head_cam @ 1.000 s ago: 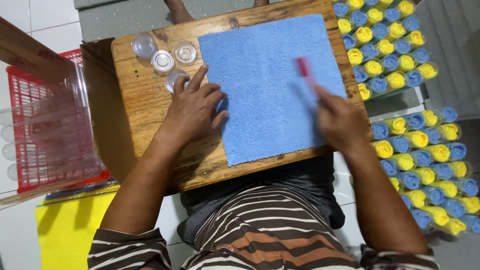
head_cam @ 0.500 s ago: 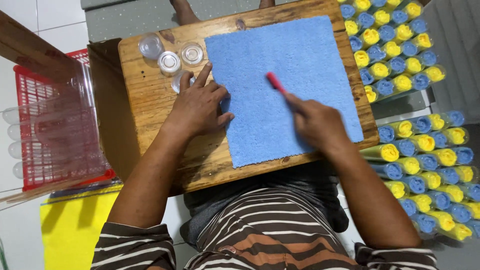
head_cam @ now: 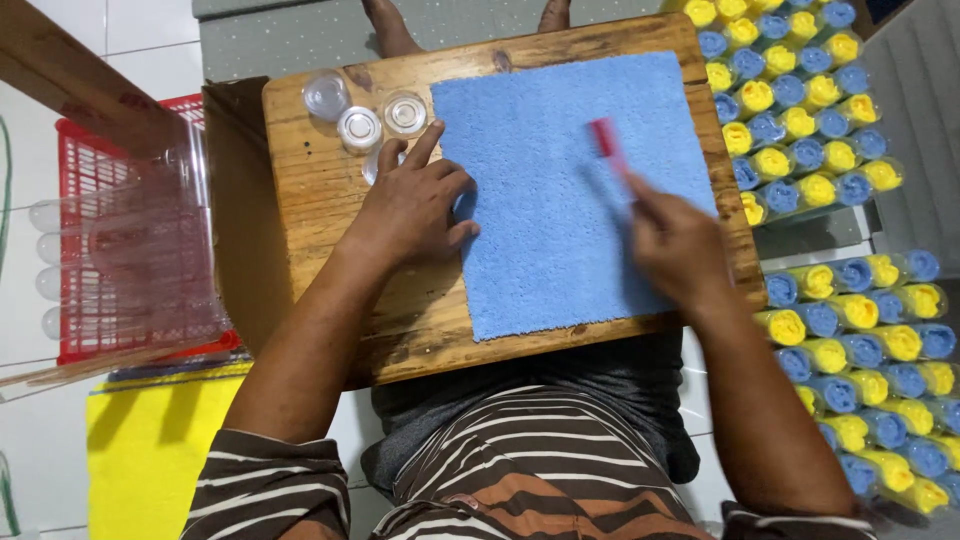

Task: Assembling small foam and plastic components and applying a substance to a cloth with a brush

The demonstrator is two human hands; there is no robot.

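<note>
right hand holds red-tipped tool over blue cloth.

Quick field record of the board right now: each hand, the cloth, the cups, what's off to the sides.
left hand: flat on cloth edge, by the cups
right hand: holds red tool over cloth, blurred
cloth: blue, spread on wooden board
cups: small clear ones, board's far left corner
sides: red basket left; blue and yellow rolls right

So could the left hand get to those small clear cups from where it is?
Probably yes: the left hand lies flat on the wooden board, its fingertips right beside the clear cups, with nothing between them.
</note>
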